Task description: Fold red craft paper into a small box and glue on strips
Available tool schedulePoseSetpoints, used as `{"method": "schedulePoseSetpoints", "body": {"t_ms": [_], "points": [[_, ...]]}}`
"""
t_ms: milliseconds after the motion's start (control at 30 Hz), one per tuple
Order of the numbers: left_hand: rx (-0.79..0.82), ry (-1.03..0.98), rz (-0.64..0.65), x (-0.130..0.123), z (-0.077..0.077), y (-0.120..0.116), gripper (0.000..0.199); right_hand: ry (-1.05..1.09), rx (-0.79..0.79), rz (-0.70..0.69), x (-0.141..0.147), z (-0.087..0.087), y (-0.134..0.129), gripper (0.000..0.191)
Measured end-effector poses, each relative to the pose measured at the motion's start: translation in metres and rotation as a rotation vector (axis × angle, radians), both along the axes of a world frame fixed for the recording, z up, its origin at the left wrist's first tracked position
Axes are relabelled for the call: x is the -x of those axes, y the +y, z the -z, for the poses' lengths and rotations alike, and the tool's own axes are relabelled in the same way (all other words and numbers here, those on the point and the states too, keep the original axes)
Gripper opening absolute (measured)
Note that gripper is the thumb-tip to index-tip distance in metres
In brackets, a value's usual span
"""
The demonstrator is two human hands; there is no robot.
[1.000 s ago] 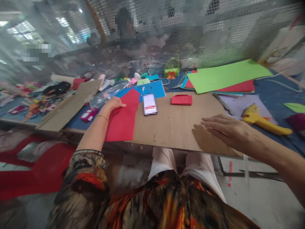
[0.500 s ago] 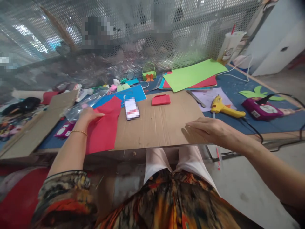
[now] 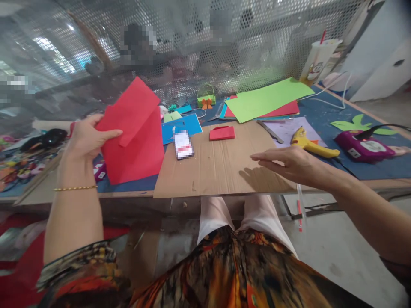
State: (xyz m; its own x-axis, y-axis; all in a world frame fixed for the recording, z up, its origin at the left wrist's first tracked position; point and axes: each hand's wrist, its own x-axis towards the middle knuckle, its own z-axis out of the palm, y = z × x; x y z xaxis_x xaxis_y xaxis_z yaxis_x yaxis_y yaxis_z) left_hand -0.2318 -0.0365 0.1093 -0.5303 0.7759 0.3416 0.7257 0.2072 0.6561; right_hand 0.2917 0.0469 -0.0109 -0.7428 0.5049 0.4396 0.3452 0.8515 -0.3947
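Note:
My left hand (image 3: 91, 137) grips a folded red sheet (image 3: 135, 145) between thumb and fingers, lifted above the left part of the table. Over the right part of the brown cardboard (image 3: 215, 171) hovers my right hand (image 3: 285, 160), palm down, fingers stretched out, with nothing in it and its shadow on the board. A phone (image 3: 183, 144) and a small folded red piece (image 3: 222, 133) lie on the cardboard between the hands. Beyond my right hand sits a yellow glue gun (image 3: 313, 143), partly hidden by that hand.
Green sheet (image 3: 269, 98) lies over red and blue sheets at the back. A metal blade-like tool (image 3: 269, 131) is near a purple sheet. Purple device (image 3: 362, 145) with cables stands right; a cup (image 3: 317, 62) stands behind. Mixed small items (image 3: 19, 162) crowd the far left.
My left hand has raised the red sheet off the cardboard and moved left, and the sheet now shows a folded flap. My right hand has lifted slightly from the cardboard.

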Motion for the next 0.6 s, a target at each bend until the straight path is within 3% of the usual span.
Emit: {"method": "schedulePoseSetpoints", "body": {"t_ms": [67,133,233,400,433,533,600], "points": [[-0.117,-0.107,0.148,-0.036,-0.012,-0.011,0.058,0.061,-0.014,0.036,0.010,-0.008,0.007,0.042],[-0.091,-0.119,0.280,-0.076,-0.018,-0.018,0.062,0.107,-0.041,0.078,0.022,-0.016,0.014,0.050],[-0.018,0.021,0.395,-0.123,-0.022,-0.018,0.044,0.167,-0.017,0.081,0.041,-0.027,0.026,0.069],[0.089,0.227,0.457,-0.149,-0.041,-0.018,0.027,0.403,0.062,0.027,0.079,-0.049,0.041,0.113],[0.115,0.228,0.476,-0.151,-0.046,-0.020,0.025,0.470,0.094,0.017,0.089,-0.056,0.042,0.107],[0.111,0.199,0.517,-0.154,-0.062,-0.021,0.024,0.717,0.189,0.028,0.115,-0.076,0.040,0.050],[0.078,0.137,0.564,-0.150,-0.066,-0.012,0.024,0.869,0.189,0.083,0.126,-0.087,0.040,0.030]]}}
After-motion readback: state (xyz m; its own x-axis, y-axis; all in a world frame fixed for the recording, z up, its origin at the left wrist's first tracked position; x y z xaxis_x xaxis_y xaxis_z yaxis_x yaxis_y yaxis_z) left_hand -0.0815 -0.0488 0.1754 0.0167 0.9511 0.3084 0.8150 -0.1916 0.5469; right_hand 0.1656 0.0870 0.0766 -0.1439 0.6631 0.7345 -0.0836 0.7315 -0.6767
